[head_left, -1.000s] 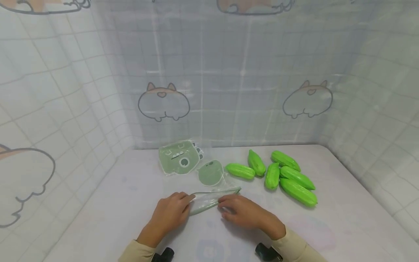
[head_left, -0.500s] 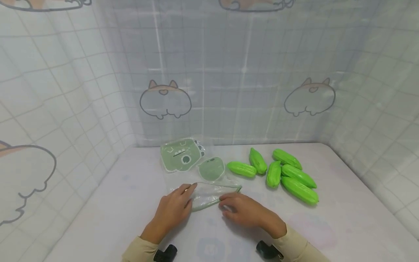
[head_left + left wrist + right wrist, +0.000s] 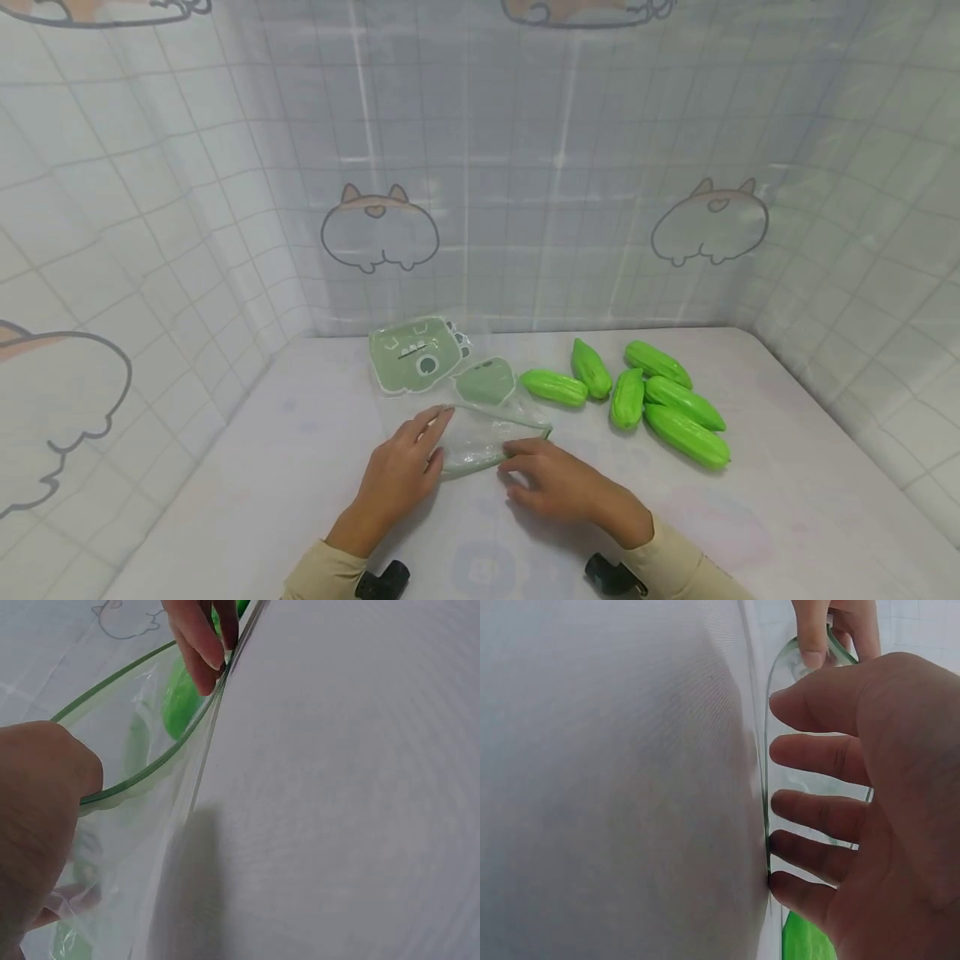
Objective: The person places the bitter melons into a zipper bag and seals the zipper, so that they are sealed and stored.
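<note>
Head view: the bag [image 3: 483, 440] lies on the table [image 3: 225, 517], mouth apart; your left hand [image 3: 401, 475] straddles its left end, forefinger extended, though you can't tell whether it pinches the bag. Left wrist: the bag looks light, limp, slippery; best hold its green rim [image 3: 144, 775]. Right wrist: your right hand [image 3: 896, 802], fingers spread, meets the rim, seemingly gripping nothing.

six bright green veggies [image 3: 626, 404] loosely bunched right of centre on a pale table [image 3: 247, 467]; grid-pattern sheeting [image 3: 510, 183] behind it, with cute cartoon animal butts [image 3: 380, 237] printed on
</note>
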